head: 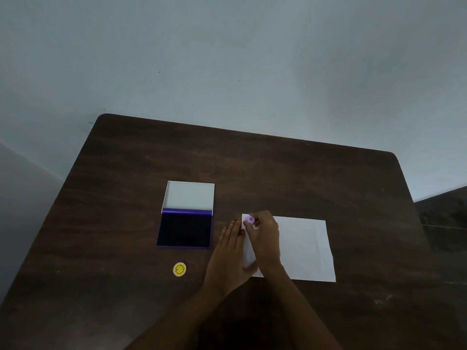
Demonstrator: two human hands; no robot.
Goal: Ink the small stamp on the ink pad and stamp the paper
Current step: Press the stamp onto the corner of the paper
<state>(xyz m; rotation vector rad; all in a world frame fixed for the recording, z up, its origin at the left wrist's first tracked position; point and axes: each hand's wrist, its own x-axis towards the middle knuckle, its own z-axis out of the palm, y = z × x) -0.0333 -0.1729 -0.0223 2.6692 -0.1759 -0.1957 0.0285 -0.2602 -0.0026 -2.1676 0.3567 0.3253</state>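
A dark wooden table [278, 173] holds a white paper [303, 248] to the right. The right hand [265, 238] pinches a small purple stamp [250, 220] over the paper's far left corner. The left hand [231, 251] lies flat and open, pressing the paper's left edge. An open ink pad [184, 232] sits left; a yellow disc [179, 269] lies nearer.

We count one table [303, 173], dark and brown. On it we see one sheet of white paper [303, 248]. We see one ink pad [185, 229] (its lid is open). We count one small purple stamp [250, 220]. We see one little yellow round thing [179, 269] too. And we count two hands: one left hand [228, 256] and one right hand [265, 238].
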